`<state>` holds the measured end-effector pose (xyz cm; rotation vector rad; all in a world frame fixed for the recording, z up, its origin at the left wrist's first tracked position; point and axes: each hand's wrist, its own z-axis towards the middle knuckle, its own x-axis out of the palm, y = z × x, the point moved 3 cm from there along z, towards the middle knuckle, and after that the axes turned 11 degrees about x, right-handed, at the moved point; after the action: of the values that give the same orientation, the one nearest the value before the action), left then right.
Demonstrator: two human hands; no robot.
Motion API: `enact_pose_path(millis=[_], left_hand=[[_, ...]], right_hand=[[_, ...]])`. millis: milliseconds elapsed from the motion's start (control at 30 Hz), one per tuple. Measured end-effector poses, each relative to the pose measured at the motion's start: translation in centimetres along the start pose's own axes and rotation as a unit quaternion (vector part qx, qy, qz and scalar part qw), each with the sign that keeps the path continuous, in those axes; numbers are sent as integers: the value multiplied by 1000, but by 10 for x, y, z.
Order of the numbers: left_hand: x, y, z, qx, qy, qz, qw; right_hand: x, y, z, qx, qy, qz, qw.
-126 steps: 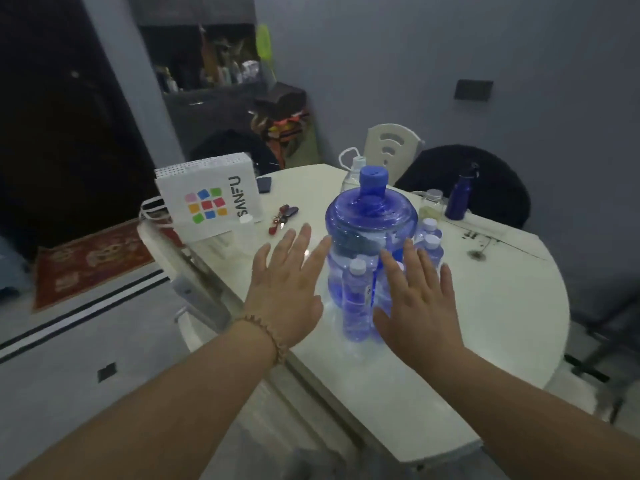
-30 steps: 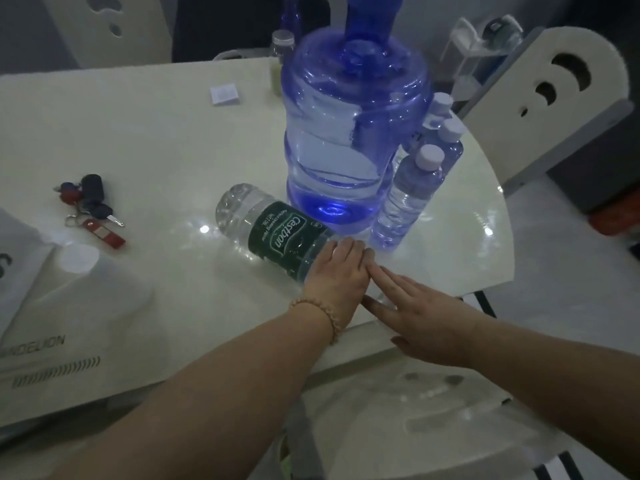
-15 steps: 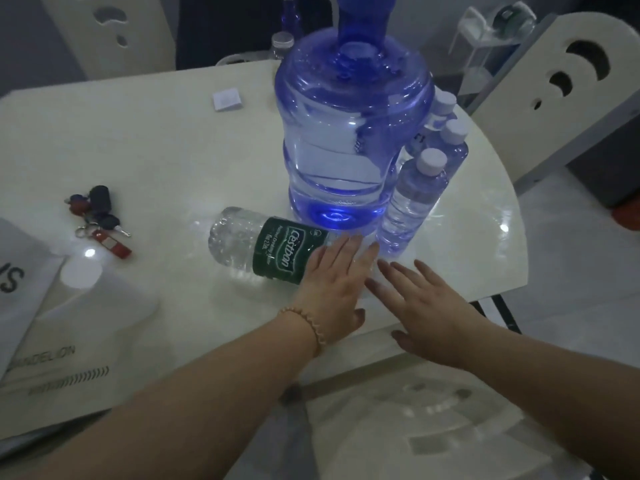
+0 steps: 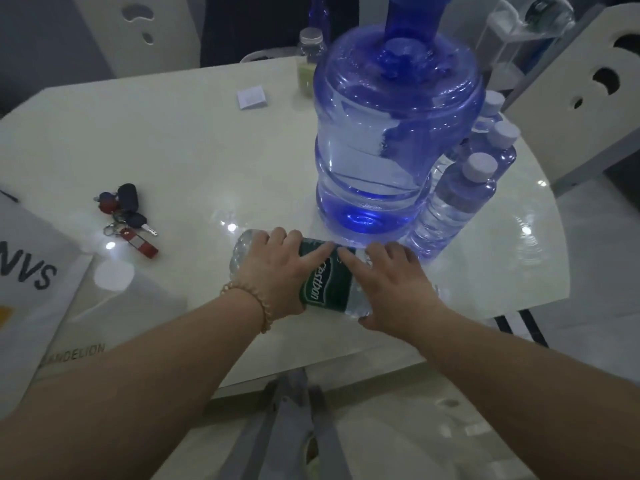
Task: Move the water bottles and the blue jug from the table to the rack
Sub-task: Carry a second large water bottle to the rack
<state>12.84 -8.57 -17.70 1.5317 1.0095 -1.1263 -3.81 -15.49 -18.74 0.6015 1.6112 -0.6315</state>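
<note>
I have both hands on the big green-label bottle lying on its side at the desk edge, just before the blue jug. Left hand drapes its base end, right hand the cap end; neither grip is fully closed. I'd curl fingers underneath, then lift level.

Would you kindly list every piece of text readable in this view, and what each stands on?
"Cestbon": green label of the lying bottle under both hands; the "C" is partly covered.
"NVS": white box at left, seen upside down, cut off.
"ANDELION": white bag, first letter unclear.
Finer print on the label: too small to read.
</note>
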Motion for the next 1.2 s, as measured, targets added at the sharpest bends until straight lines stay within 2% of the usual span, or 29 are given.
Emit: enact_pose_path(millis=[100, 233, 567, 733, 933, 1033, 1200], left_hand=[[1, -12, -12, -21, -14, -21, 999], [10, -14, -11, -35, 18, -40, 998], [5, -17, -17, -6, -5, -73, 997], [-20, -47, -22, 7, -10, -102, 995], [-86, -94, 12, 28, -52, -86, 995], [-129, -133, 46, 41, -82, -52, 994], [-198, -234, 110, 74, -117, 6, 990]], right_hand=[[5, -11, 3, -23, 25, 40, 999], [7, -10, 4, -37, 61, 18, 997], [1, -4, -15, -33, 35, 31, 998], [-22, -25, -48, -47, 40, 29, 998], [-66, -95, -90, -16, 22, 10, 1000], [-89, -151, -122, 7, -8, 2, 1000], [-109, -262, -196, 49, -60, -27, 997]])
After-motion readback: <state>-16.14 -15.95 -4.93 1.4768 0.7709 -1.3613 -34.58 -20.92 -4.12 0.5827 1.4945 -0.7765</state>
